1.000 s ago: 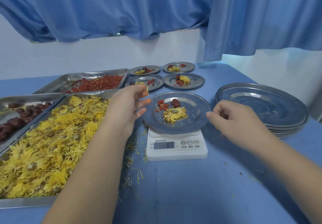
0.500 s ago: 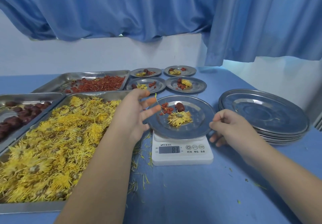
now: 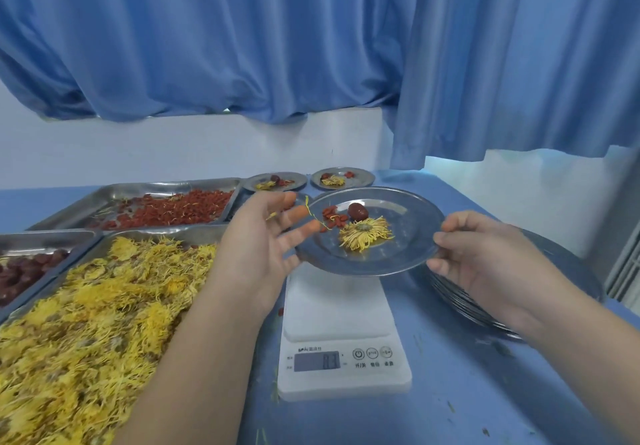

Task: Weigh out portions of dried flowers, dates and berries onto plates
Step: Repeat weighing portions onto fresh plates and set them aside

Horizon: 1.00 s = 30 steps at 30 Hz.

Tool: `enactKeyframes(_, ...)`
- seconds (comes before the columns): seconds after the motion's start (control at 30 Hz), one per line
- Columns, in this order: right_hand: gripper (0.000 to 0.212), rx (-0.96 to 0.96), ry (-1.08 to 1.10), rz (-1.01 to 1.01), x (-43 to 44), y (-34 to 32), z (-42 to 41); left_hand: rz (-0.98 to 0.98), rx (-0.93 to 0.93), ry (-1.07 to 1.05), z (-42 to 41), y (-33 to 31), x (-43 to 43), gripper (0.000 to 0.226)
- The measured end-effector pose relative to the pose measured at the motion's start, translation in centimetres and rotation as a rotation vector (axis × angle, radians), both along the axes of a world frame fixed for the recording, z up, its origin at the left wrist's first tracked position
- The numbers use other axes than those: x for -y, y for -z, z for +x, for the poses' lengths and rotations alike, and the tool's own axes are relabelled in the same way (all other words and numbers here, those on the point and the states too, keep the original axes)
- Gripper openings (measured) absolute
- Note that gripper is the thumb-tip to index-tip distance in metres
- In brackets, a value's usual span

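Observation:
A steel plate (image 3: pixel 408 233) is held in the air above the white scale (image 3: pixel 341 323). On it lie a dried yellow flower (image 3: pixel 365 233), a dark red date (image 3: pixel 357 211) and a few red berries (image 3: pixel 334 218). My right hand (image 3: pixel 485 257) pinches the plate's right rim. My left hand (image 3: pixel 265 240) has its fingers spread against the plate's left edge, with petal strands stuck to them. Trays to the left hold yellow flowers (image 3: pixel 86 316), red berries (image 3: pixel 173 207) and dates (image 3: pixel 20 271). The scale's display (image 3: pixel 317 361) shows digits.
Two filled plates (image 3: pixel 275 181) (image 3: pixel 343 178) sit at the back of the blue table, others hidden behind the lifted plate. A stack of bare steel plates (image 3: pixel 485 309) lies under my right hand. Loose petals litter the table by the scale. Blue curtains hang behind.
The plate has left the scale and now sits higher, carried between both hands. My right hand has closed on its rim. The camera has moved closer and tilted up.

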State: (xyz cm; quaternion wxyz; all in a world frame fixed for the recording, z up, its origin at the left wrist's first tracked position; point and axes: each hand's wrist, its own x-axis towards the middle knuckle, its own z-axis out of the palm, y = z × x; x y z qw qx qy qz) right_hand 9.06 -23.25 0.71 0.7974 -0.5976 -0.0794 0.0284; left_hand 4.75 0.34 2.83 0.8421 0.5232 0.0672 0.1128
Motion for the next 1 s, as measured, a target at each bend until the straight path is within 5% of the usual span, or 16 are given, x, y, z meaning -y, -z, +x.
enactKeyframes(0.47,0.026,-0.192,0.293,-0.067,7.4,-3.0,13.5,-0.272,0.051,-0.025,8.8,-3.5,6.3,0.014)
enactKeyframes(1.0,0.026,-0.429,0.422,-0.313,5.8,0.4,25.3,-0.249,0.125,0.111,9.6,-1.9,5.2,0.020)
